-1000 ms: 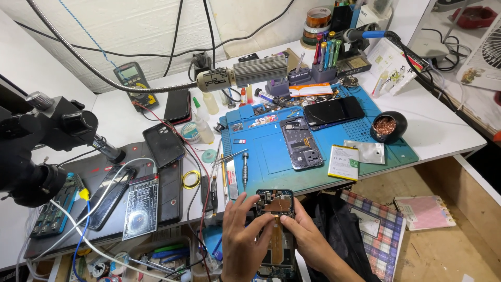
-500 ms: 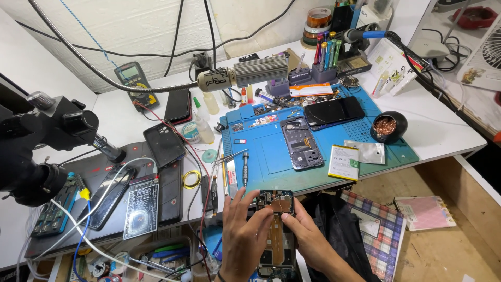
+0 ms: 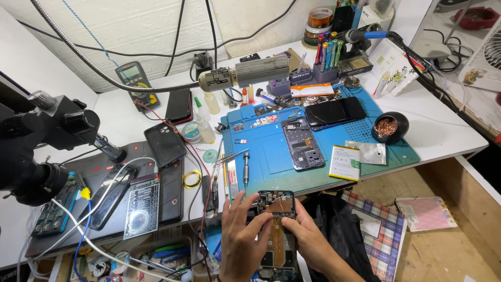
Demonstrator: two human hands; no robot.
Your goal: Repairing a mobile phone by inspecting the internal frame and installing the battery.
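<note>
An opened phone [image 3: 276,230] with its back off, showing the circuit board and an orange flex cable, lies lengthwise below the table's front edge. My left hand [image 3: 241,237] grips its left side with fingers spread along the upper edge. My right hand [image 3: 308,240] holds the right side, thumb pressed on the board near the middle. Just above on the blue mat [image 3: 271,156] lie a screwdriver [image 3: 246,166] and tweezers [image 3: 229,157].
On the mat sit a phone frame [image 3: 302,143], a dark phone [image 3: 335,111], a battery [image 3: 344,163] and a black bowl of brass wool [image 3: 389,127]. A microscope [image 3: 36,151] stands left, over a dark pad with phones. A checked cloth [image 3: 376,219] lies lower right.
Both hands keep hold of the opened phone; my fingers have shifted slightly along its upper part. Nothing else has moved.
</note>
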